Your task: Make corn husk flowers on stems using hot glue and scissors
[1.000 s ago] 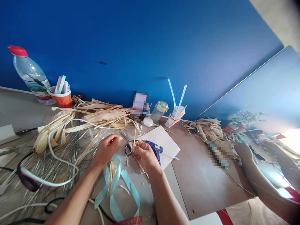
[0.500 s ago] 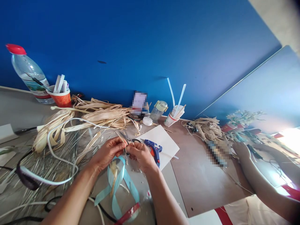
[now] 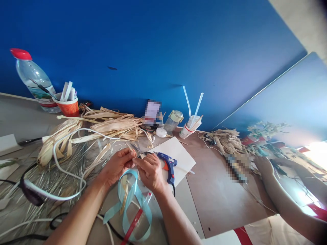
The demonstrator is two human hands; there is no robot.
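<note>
Close together over the table, my left hand (image 3: 120, 165) and my right hand (image 3: 150, 172) meet at their fingertips, both closed in a pinch. A pale strip like dried husk pokes up from my left fingers. What my right fingers grip is hidden. Below them lies a looped light-blue ribbon (image 3: 131, 185), with a piece of dried husk (image 3: 124, 195) inside its loop. A blue glue gun (image 3: 167, 163) rests just right of my right hand, partly on a white sheet (image 3: 182, 154). Scissors (image 3: 138, 149) lie behind my fingers, partly covered. A red strip (image 3: 134, 224) crosses the ribbon.
Dried corn husks (image 3: 112, 126), thin wires (image 3: 68, 170) and a white cable (image 3: 55, 153) spread over the left. At the back stand a bottle (image 3: 37, 81), an orange cup (image 3: 68, 107), a jar (image 3: 173, 120) and a white cup (image 3: 189, 129). Another person's arm (image 3: 278, 194) reaches in at right.
My right hand has turned, its back now more upright, with the fingers curled nearer my left fingertips. More of the glue gun shows. The red strip now extends further up across the ribbon.
</note>
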